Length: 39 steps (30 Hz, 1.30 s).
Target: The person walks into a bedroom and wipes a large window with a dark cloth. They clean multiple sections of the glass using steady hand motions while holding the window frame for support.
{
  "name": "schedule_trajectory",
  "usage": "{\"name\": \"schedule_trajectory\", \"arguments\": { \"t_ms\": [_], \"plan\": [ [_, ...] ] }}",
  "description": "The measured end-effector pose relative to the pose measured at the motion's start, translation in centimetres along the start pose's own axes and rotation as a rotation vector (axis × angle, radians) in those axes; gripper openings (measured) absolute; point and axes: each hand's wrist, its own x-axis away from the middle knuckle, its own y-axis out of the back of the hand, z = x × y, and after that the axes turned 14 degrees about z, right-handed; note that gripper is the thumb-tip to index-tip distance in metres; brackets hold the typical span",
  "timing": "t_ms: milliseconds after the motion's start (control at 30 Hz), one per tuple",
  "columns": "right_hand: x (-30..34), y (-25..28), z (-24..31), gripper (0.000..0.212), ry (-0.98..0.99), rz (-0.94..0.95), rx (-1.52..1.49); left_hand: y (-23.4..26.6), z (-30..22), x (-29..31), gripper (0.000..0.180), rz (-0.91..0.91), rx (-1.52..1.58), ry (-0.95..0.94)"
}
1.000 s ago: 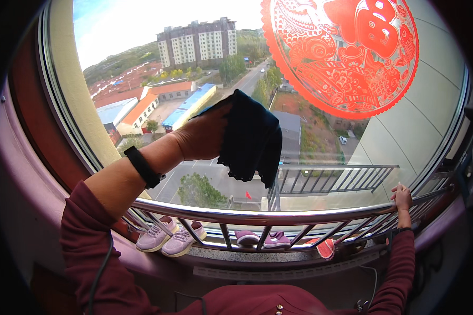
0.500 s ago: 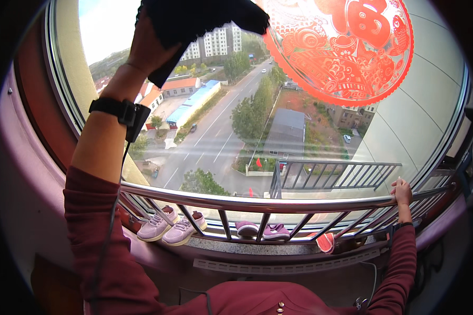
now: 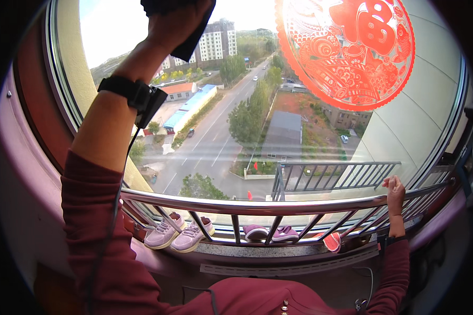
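High at the upper left, my left hand [image 3: 174, 27] is closed on a dark cloth [image 3: 194, 43] in front of the window glass [image 3: 205, 142]. Part of the cloth runs past the picture's top edge. A black band with a small box [image 3: 136, 97] sits on my left wrist, and a thin cable hangs from it. My right hand [image 3: 396, 195] is at the right part of the metal railing [image 3: 257, 206], its fingers curled over the top bar. A round red paper-cut decoration [image 3: 347, 58] is on the glass at the upper right.
Behind the railing bars, a pair of lilac sneakers [image 3: 194, 234], purple shoes [image 3: 270, 233] and a red item [image 3: 332, 242] stand on the sill. A pale slotted strip [image 3: 289, 269] runs below. Outside lie a road [image 3: 207, 152], trees, buildings and a grey outdoor railing [image 3: 336, 176].
My left hand has moved up and to the right with the cloth, and less of the cloth shows. My right hand has shifted slightly left along the railing. The view has shifted a little.
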Motion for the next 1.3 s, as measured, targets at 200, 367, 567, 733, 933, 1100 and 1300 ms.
{"name": "schedule_trajectory", "arguments": {
  "t_ms": [200, 367, 567, 733, 933, 1100, 1300],
  "plan": [
    [4.4, -7.4, 12.5, 0.036, 0.152, 0.123, 0.015, 1.8, -6.1, 11.4, 0.053, 0.711, 0.162, -0.046],
    [5.4, -13.2, 18.0, 0.034, 0.183, 0.219, -0.034, 3.2, -12.3, 14.4, 0.047, 0.791, 0.284, -0.389],
    [5.5, -15.1, 19.5, 0.038, 0.035, 0.243, 0.231, 1.9, -17.4, 16.3, 0.027, 0.627, 0.372, -0.714],
    [5.5, -15.3, 19.0, 0.041, 0.046, 0.213, 0.285, 1.7, -20.3, 16.1, 0.022, 0.744, 0.244, -0.952],
    [5.7, -15.5, 18.4, 0.044, 0.081, 0.185, 0.280, 1.9, -10.8, 12.1, 0.017, 0.534, 0.505, -0.577],
    [5.6, -15.9, 18.1, 0.043, 0.068, 0.182, 0.264, 4.5, 2.9, 2.5, 0.023, 0.439, 0.672, -0.229],
    [5.7, -15.8, 18.4, 0.043, 0.067, 0.182, 0.288, 5.2, 7.5, -3.0, 0.025, 0.028, 0.536, -0.077]
  ]
}}
